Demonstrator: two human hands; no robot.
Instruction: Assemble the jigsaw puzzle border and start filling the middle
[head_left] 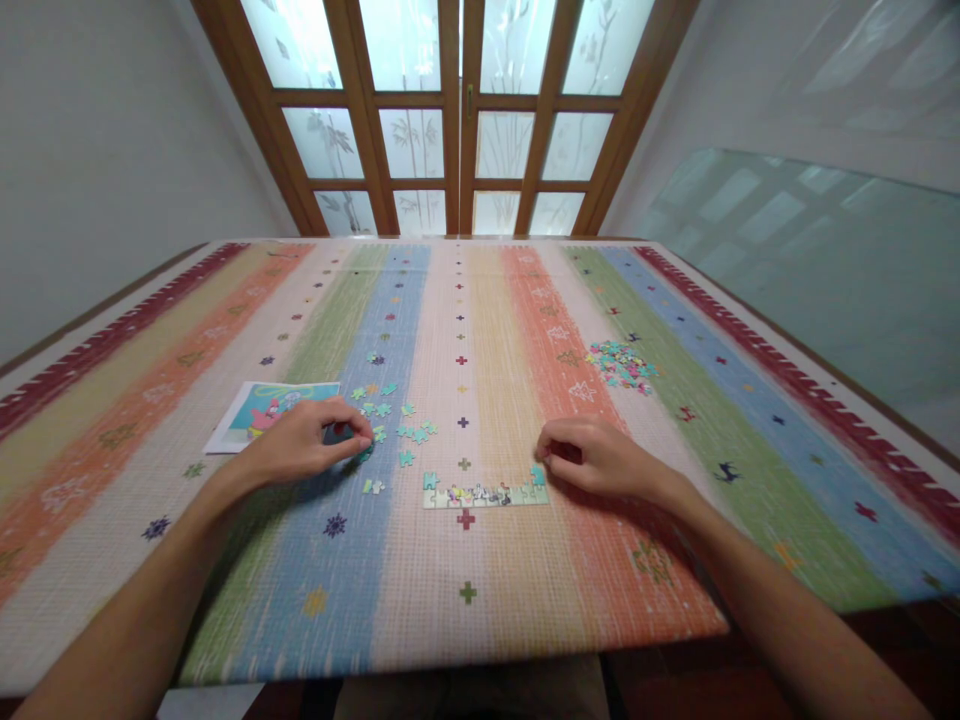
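My left hand (319, 438) is closed in a pinch at the left, with a teal jigsaw piece (366, 452) at its fingertips, partly hidden. Loose teal and green jigsaw pieces (416, 433) lie just beyond and to the right of it. In front of me is a joined strip of jigsaw pieces (487, 496), pale green with small figures. One teal piece (430, 481) stands above its left end. At its right end, my right hand (592, 455) pinches at the upper edge of another teal jigsaw piece (538, 474); the fingertips partly overlap.
A printed picture (238, 420) with a pink cartoon figure lies under my left wrist. Farther right is a heap of mixed jigsaw pieces (621, 365). A striped cloth (420, 590) covers the table. Wood-framed glass doors (460, 120) stand behind it, between pale walls.
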